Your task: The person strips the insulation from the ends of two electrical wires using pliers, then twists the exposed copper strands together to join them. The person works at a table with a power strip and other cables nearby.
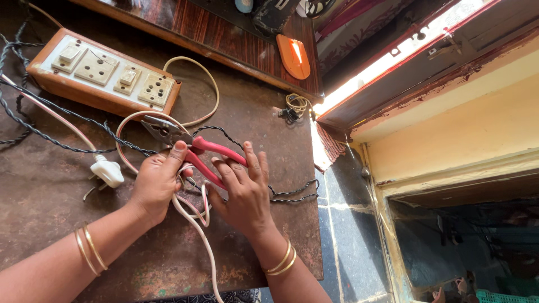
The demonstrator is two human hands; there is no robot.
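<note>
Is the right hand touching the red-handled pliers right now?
Touching. The head view shows the right hand with its fingers laid over the red handles of the pliers, no gap between them.

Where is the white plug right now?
In the head view, the white plug lies on the brown table, just left of the left hand and below the switchboard box.

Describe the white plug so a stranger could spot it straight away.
Start at the wooden switchboard at the back left of the brown table. Below it, just left of the left hand, lies the white plug with metal pins. It is the only solid white block among the loose wires.
</note>
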